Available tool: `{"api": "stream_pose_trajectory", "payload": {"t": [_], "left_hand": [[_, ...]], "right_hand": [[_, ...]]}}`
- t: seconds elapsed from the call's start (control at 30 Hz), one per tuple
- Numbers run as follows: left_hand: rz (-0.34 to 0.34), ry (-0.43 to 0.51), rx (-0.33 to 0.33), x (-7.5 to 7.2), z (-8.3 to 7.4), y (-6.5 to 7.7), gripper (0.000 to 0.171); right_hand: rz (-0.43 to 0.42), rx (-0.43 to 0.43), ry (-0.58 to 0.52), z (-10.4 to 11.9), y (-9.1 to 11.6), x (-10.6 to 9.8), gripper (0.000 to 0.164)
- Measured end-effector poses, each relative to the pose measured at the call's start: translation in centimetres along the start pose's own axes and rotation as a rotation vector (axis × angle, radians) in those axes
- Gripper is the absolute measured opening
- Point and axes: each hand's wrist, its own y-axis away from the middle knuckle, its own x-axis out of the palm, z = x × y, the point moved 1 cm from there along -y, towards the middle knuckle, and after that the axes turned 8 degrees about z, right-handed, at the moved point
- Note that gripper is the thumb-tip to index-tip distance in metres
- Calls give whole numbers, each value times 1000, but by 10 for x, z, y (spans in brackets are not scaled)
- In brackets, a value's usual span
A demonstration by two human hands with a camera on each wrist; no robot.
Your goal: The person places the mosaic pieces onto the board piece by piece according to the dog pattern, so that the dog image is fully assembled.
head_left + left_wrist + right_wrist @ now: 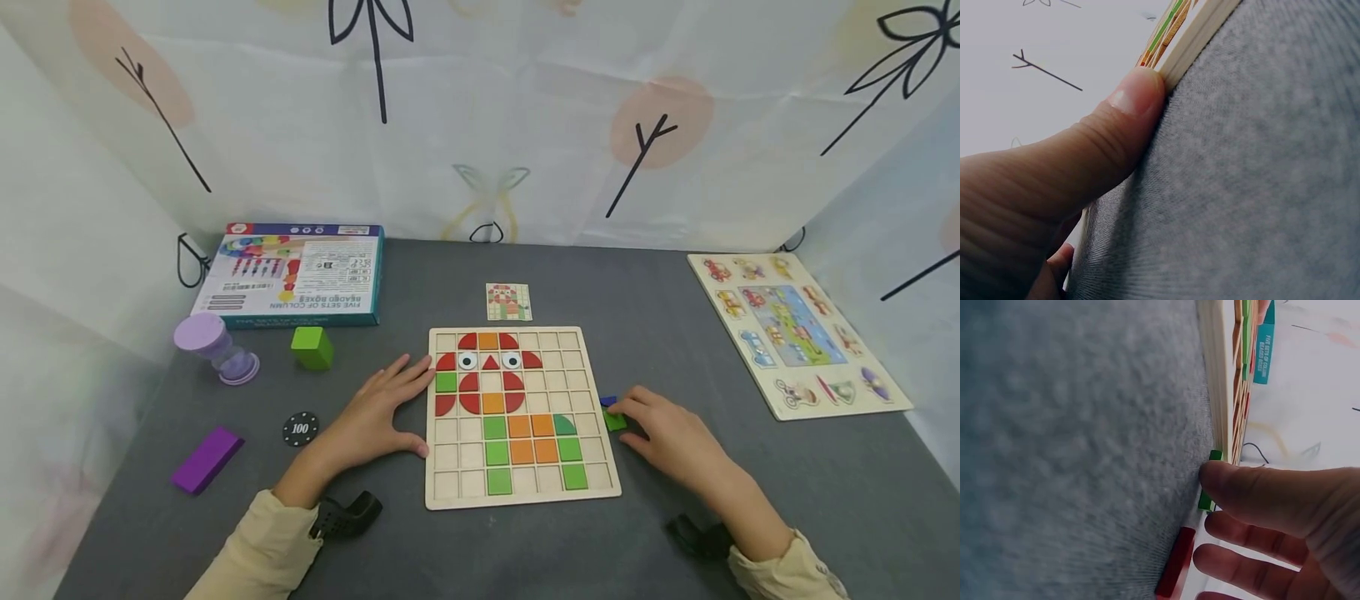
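On the table lies a wooden grid board (457, 481) with red, orange and green tiles and two eye tiles set in its cells. My left hand (382, 412) rests along its left edge, fingers spread; in the left wrist view the thumb (1138, 94) presses the board's side. Beside the right edge, my right hand (667, 429) has thumb and index finger at opposite sides of a small green tile (615, 421), pinching it near the table. A blue piece (608, 401) lies just beyond. The right wrist view shows a red piece (1175, 562) below the fingers.
A small picture card (508, 302) lies behind the board. To the left are a boxed set (300, 275), a green cube (312, 347), a lilac hourglass-shaped object (217, 348), a purple block (207, 460) and a black "100" chip (301, 428). A picture puzzle board (798, 333) lies right.
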Motion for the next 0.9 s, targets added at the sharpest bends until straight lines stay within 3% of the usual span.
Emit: {"api": "stream_pose_trajectory", "payload": {"t": [0.37,0.5,0.63,0.77,0.9], "left_hand": [[3,11,0,-2,-2,1,101],[2,16,11,-2,-2,0,100],[3,17,7,-2,-2,0,100],[5,16,1,-2,-2,0,100],[7,16,4,-2,-3,1,100]], "right_hand": [[30,16,32,1,-3,-4,25],[-14,24,36,3,-8,-12,25],[-46,-36,-42,13,-27,-19,27],[2,-93,-134,28,-57,-20,26],[23,-88,-130,41,-80,-16,25]]}}
